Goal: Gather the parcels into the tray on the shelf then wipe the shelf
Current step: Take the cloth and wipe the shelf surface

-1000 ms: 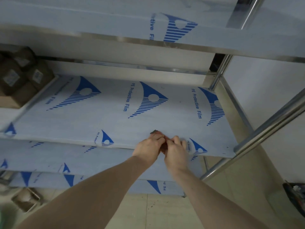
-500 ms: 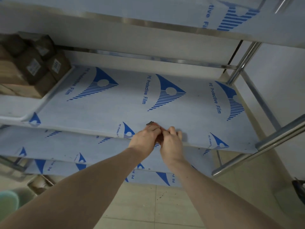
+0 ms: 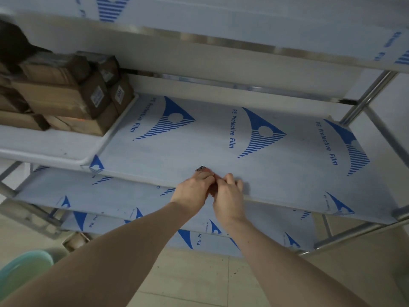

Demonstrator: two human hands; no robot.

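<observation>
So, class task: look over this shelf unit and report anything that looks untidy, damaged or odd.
The parcels are piled unevenly in the white tray, crowded toward its back with some tilted. The shelf shows blue-printed protective film and a few dark specks. Both hands meet over something small at its front edge; what it is cannot be told.

Dim flat cool light, blurred upper left, wide-angle bending

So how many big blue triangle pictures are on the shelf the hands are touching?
3 big blue striped triangles: left, middle, right. Smaller ones dot the front edge; the white tray may hide more.
</observation>
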